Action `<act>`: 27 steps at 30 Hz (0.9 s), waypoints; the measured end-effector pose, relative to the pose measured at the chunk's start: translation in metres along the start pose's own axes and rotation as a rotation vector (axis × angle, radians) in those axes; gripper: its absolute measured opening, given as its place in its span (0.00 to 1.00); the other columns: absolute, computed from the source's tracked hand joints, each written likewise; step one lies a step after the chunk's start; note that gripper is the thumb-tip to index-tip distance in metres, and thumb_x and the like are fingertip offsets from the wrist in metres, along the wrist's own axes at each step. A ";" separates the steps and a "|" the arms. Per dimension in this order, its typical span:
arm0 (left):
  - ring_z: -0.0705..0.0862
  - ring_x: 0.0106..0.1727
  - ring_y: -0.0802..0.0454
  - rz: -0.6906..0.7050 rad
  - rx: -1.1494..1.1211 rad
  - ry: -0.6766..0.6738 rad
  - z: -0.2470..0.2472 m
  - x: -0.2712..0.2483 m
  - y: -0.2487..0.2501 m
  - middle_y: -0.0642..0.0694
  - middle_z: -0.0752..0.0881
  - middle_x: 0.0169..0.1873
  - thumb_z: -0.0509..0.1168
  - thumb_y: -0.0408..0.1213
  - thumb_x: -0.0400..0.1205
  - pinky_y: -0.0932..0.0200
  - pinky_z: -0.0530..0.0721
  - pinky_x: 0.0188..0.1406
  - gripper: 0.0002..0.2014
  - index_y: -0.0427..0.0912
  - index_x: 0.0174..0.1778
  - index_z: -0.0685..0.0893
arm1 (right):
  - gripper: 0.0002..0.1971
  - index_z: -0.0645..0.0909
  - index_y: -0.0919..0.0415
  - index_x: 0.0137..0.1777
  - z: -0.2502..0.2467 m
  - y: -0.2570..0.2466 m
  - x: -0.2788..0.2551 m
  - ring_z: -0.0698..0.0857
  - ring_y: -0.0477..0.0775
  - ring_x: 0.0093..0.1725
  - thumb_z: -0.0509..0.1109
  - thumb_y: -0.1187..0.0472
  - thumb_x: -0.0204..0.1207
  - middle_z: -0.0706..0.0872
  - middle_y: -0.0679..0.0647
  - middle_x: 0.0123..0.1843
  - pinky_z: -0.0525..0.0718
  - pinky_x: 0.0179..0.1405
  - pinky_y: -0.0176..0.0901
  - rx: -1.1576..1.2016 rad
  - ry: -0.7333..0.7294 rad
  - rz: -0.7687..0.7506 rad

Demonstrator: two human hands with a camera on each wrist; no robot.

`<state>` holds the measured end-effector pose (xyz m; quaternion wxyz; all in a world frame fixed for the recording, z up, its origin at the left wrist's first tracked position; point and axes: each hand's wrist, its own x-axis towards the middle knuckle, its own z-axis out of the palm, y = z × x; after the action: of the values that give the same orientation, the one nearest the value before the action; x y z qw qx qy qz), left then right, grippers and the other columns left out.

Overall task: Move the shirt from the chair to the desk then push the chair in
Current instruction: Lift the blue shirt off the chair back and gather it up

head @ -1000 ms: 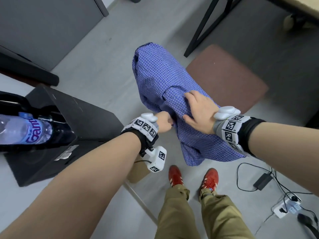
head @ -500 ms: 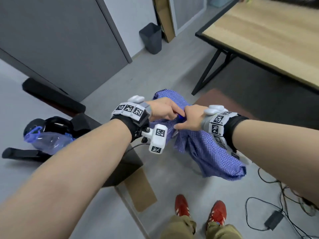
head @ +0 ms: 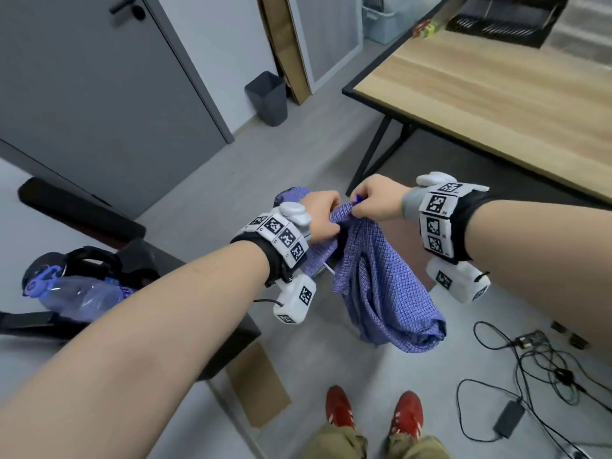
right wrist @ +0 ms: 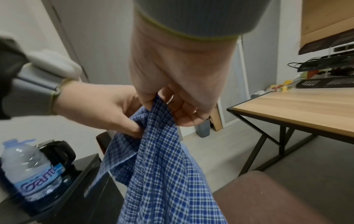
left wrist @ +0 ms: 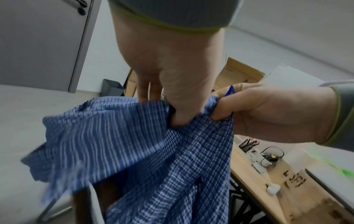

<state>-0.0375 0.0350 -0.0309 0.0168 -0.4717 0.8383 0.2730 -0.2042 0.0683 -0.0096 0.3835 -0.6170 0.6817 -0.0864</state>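
Note:
A blue checked shirt (head: 381, 293) hangs bunched in the air from both my hands, above the floor. My left hand (head: 329, 212) grips its top edge, fingers curled into the cloth (left wrist: 153, 166). Right beside it, my right hand (head: 362, 207) pinches the same edge between thumb and fingers, and the shirt (right wrist: 162, 174) drapes down from that pinch. The chair's brown seat (right wrist: 268, 194) lies below and to the right of the shirt. The wooden desk (head: 480, 104) with black legs stands ahead on the right, its near part bare.
A black cabinet with a water bottle (head: 76, 293) stands at my left. On the floor at the right lie cables and a power adapter (head: 506, 419). A grey bin (head: 266, 97) stands by the far wall. At the desk's far end lies a black tray (head: 503, 18).
Both hands have raised the shirt off the chair and closed together on its top edge. My view has tilted up, bringing the desk into sight.

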 end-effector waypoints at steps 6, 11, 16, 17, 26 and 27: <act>0.77 0.34 0.53 -0.027 -0.244 0.158 -0.035 0.012 0.029 0.46 0.82 0.32 0.66 0.32 0.79 0.57 0.70 0.31 0.06 0.35 0.42 0.89 | 0.07 0.87 0.69 0.43 -0.021 0.009 -0.006 0.80 0.55 0.35 0.73 0.64 0.71 0.84 0.56 0.35 0.80 0.35 0.44 0.080 0.128 0.033; 0.73 0.28 0.54 0.027 -0.287 0.224 -0.079 0.013 0.058 0.45 0.79 0.29 0.67 0.34 0.77 0.72 0.68 0.20 0.09 0.33 0.36 0.87 | 0.07 0.84 0.65 0.40 -0.023 0.008 -0.022 0.87 0.57 0.38 0.78 0.63 0.71 0.89 0.59 0.38 0.92 0.43 0.51 0.239 0.034 0.052; 0.76 0.28 0.56 0.051 -0.391 0.339 -0.116 0.014 0.074 0.49 0.80 0.26 0.70 0.38 0.79 0.62 0.75 0.31 0.09 0.42 0.33 0.87 | 0.25 0.88 0.64 0.54 -0.042 -0.015 -0.034 0.92 0.66 0.51 0.85 0.47 0.64 0.94 0.62 0.52 0.90 0.52 0.59 0.352 0.128 -0.020; 0.77 0.30 0.55 0.056 -0.417 0.349 -0.123 0.014 0.078 0.48 0.80 0.27 0.70 0.39 0.79 0.60 0.75 0.33 0.09 0.42 0.34 0.87 | 0.18 0.87 0.63 0.55 -0.047 -0.017 -0.034 0.90 0.63 0.50 0.81 0.53 0.72 0.93 0.59 0.52 0.86 0.52 0.53 0.331 0.142 -0.017; 0.79 0.37 0.49 0.024 -0.587 0.410 -0.167 0.020 0.101 0.41 0.81 0.35 0.62 0.59 0.81 0.53 0.74 0.42 0.20 0.44 0.39 0.79 | 0.08 0.85 0.51 0.54 -0.117 -0.059 -0.038 0.90 0.53 0.56 0.63 0.57 0.84 0.92 0.52 0.56 0.85 0.69 0.60 0.817 0.512 -0.248; 0.82 0.39 0.47 0.025 -0.588 0.417 -0.170 0.019 0.105 0.39 0.84 0.38 0.60 0.60 0.82 0.51 0.78 0.45 0.21 0.44 0.41 0.79 | 0.08 0.84 0.51 0.54 -0.126 -0.070 -0.042 0.91 0.55 0.57 0.63 0.58 0.84 0.92 0.53 0.56 0.85 0.70 0.61 0.882 0.524 -0.282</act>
<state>-0.0933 -0.0177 0.1543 -0.2944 -0.4917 0.7149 0.4006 -0.2318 0.0461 0.1359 0.4078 -0.4407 0.5641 -0.5669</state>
